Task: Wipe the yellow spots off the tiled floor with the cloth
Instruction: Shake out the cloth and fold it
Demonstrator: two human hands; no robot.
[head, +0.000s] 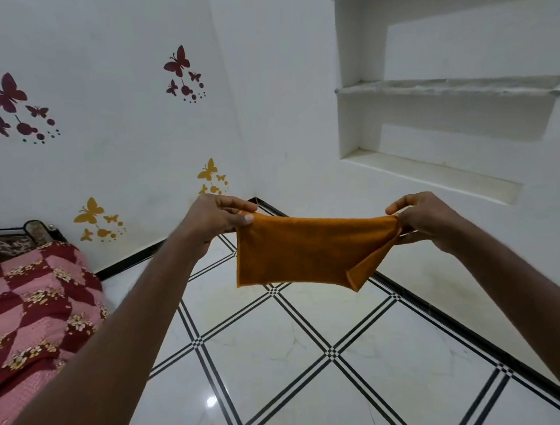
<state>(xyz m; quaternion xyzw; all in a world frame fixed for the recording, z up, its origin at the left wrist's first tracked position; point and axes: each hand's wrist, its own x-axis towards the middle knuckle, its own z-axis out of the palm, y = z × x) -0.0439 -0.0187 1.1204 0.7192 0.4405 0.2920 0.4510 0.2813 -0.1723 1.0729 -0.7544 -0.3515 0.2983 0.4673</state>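
1. My left hand (217,217) pinches the cloth (305,252) at its top left corner, thumb on the near face and fingers curled behind. The hand is closed on that corner and holds nothing else.
2. My right hand (421,221) grips the top right corner the same way, with the fabric bunched into a small knot between thumb and fingers. Its index finger sticks out loosely above.
3. I hold the two corners apart at about the same height so the cloth hangs open in the air. I take this as spreading it flat to find a clean face before it goes down.
4. The cloth is up in front of me, well clear of the floor (283,363), roughly over the corner of the room.
5. It is a plain mustard-orange square with a stitched hem. The left edge hangs straight. The lower right corner is folded over on itself, so that side is doubled and slack.
6. The floor tiles are glossy white with black-lined joints. I see a faint yellowish smear (231,291) on the tile just below the cloth, which I judge to be the marks to wipe. No wiping has started.
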